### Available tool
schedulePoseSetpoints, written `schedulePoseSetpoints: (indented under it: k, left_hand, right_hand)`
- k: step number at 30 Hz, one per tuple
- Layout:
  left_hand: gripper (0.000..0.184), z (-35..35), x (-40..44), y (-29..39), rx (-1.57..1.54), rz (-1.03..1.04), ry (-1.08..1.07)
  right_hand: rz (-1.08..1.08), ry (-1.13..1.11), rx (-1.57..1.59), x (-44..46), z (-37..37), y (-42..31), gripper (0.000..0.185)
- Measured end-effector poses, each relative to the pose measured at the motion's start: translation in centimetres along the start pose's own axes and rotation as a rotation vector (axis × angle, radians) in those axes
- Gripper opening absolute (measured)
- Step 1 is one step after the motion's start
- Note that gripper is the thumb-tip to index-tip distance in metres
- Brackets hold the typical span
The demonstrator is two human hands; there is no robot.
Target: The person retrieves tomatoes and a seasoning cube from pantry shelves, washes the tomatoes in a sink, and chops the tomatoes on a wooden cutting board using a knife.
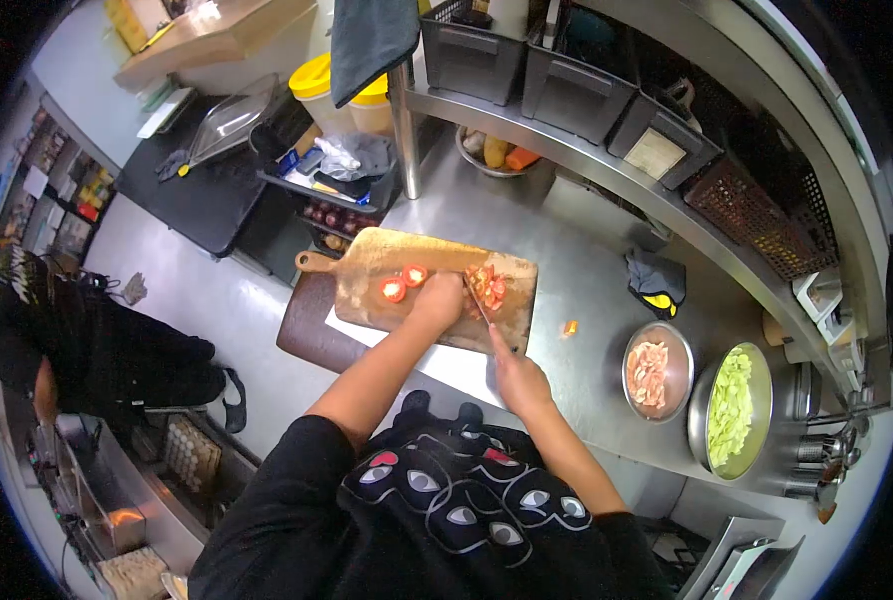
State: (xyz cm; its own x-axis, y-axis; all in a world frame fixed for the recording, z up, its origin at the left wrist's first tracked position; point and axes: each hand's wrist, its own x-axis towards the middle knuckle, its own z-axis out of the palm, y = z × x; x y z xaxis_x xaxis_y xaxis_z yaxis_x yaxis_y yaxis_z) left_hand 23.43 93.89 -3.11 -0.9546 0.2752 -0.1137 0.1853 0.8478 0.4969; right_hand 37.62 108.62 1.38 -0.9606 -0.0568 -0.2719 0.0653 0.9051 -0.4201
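A wooden cutting board [367, 255] with a handle lies on the steel counter. My left hand [439, 300] rests on it, fingers curled in against chopped tomato [489, 290]; whatever lies beneath them is hidden. In my right hand [522, 383] is a knife [480, 303], its blade angled away from me, among the tomato pieces and close to my left fingers. Two cut tomato halves [404, 283] sit left of my left hand, cut faces up. A white sheet [447, 360] and a brown board [312, 325] show under the near side of the cutting board.
To the right stand a metal bowl of pinkish pieces [657, 330] and a larger bowl of pale green pieces [709, 400]. A small orange scrap [571, 327] and a grey cloth [655, 280] lie nearby. An overhead shelf [577, 140] holds bins. Another person [97, 330] is at left.
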Motion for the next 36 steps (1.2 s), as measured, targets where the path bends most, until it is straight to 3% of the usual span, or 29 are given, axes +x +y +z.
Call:
schedulePoseSetpoints:
  k: [10,12,17,21,29,32,36]
  left_hand:
    - [0.030,-1.1,-0.4,-1.0,-0.079,0.012,-0.051]
    - [0.030,-1.8,-0.9,-0.6,-0.080,-0.071,-0.067]
    - [0.025,-1.1,-0.7,-1.0,-0.132,0.014,-0.024]
    - [0.020,0.4,0.0,-1.6,-0.063,0.083,0.050]
    - [0.019,-1.3,-0.7,-0.5,0.014,-0.006,-0.049]
    - [0.021,-1.4,-0.7,-0.4,-0.023,-0.026,-0.092]
    - [0.028,-0.6,-1.0,-0.3,-0.163,0.067,0.013]
  right_hand:
    - [-0.091,0.137,0.172,6.1,1.3,1.3,0.048]
    - [-0.049,0.079,0.152,4.8,0.0,0.6,0.049]
    - [0.024,-0.072,-0.006,0.1,-2.0,-1.5,0.056]
    - [-0.007,-0.031,-0.016,-0.5,0.2,-0.6,0.057]
    - [-0.027,0.065,0.045,2.9,2.2,-1.2,0.053]
    - [-0.259,0.337,0.103,5.1,4.1,1.2,0.051]
    - [-0.112,0.226,0.316,4.2,1.7,1.5,0.052]
